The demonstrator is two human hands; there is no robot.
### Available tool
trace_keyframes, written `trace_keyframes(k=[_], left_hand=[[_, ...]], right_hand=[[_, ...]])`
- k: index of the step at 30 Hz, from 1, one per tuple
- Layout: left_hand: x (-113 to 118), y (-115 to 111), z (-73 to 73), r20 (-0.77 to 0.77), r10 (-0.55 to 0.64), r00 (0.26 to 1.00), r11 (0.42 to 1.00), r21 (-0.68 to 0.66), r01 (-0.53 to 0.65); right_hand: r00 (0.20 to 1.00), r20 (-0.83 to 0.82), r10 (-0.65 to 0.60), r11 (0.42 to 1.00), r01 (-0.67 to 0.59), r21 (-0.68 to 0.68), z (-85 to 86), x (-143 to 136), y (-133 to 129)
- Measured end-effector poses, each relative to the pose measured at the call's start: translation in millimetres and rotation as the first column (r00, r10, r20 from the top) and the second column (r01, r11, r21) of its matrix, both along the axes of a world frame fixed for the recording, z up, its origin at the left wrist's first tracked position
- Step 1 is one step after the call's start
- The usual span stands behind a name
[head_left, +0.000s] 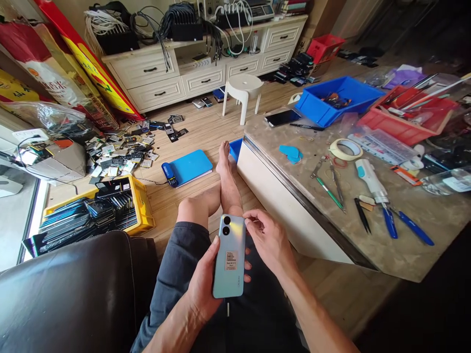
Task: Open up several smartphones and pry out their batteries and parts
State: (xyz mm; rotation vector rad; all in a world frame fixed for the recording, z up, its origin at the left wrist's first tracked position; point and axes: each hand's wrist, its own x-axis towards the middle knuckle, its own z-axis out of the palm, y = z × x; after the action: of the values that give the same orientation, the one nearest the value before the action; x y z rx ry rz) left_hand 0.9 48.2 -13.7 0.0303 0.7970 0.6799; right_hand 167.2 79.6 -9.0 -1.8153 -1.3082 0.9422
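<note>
A pale blue-green smartphone [229, 274] is held back side up above my lap, its two dark camera lenses at the top left and a printed label on its lower half. My left hand [204, 279] wraps around it from below, with the thumb along the left edge and fingertips showing past the right edge. At the phone's upper right corner, my right hand [270, 240] has its thumb and index finger drawn together against the edge. Whatever lies between those fingertips is too small to make out. The phone's screen faces away.
To the right, a table [312, 196] carries tweezers [362, 215], blue-handled pliers [390, 223], masking tape [346, 149], a blue bin [334, 100] and a red bin [412, 122]. At left stands a yellow crate [142, 206] of phone parts. A white stool [245, 86] is ahead.
</note>
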Motion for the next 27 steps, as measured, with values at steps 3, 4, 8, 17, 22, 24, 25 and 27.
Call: trace_keyframes(k=[3, 4, 8, 17, 22, 24, 25, 27], left_hand=[[-0.5, -1.2, -2.6, -0.042, 0.004, 0.999, 1.0, -0.015, -0.004], [-0.6, -1.6, -3.8, -0.06, 0.005, 0.998, 1.0, -0.014, -0.006], [-0.9, -2.3, -9.1, -0.115, 0.004, 0.993, 1.0, 0.017, -0.002], [-0.2, -6.9, -23.1, -0.128, 0.002, 0.992, 0.993, 0.121, 0.013], [0.4, -8.0, -31.4, -0.127, -0.039, 0.991, 0.987, 0.152, 0.058], [0.2, -7.8, -33.6, -0.133, -0.061, 0.989, 0.985, 0.153, 0.081], [0.0, -7.6, -34.5, -0.138, -0.074, 0.988, 0.983, 0.159, 0.096], [-0.4, -6.9, -36.5, -0.159, -0.106, 0.982, 0.975, 0.177, 0.134]], right_hand=[[1.0, -0.017, -0.017, 1.0, 0.017, -0.017, -2.6, 0.1, -2.1], [0.999, -0.035, -0.025, 0.999, 0.024, -0.028, -3.2, 0.1, -2.7], [0.986, -0.15, -0.068, 0.995, 0.056, -0.082, -4.8, 0.5, -3.8], [0.925, -0.345, -0.159, 0.98, 0.104, -0.172, -15.6, 3.0, -4.1], [0.937, -0.316, -0.145, 0.983, 0.099, -0.157, -21.0, 5.0, -6.3], [0.947, -0.292, -0.135, 0.982, 0.089, -0.165, -21.7, 6.1, -7.0], [0.952, -0.277, -0.133, 0.982, 0.088, -0.169, -22.0, 6.5, -7.4], [0.956, -0.261, -0.133, 0.982, 0.091, -0.167, -22.5, 6.5, -8.2]])
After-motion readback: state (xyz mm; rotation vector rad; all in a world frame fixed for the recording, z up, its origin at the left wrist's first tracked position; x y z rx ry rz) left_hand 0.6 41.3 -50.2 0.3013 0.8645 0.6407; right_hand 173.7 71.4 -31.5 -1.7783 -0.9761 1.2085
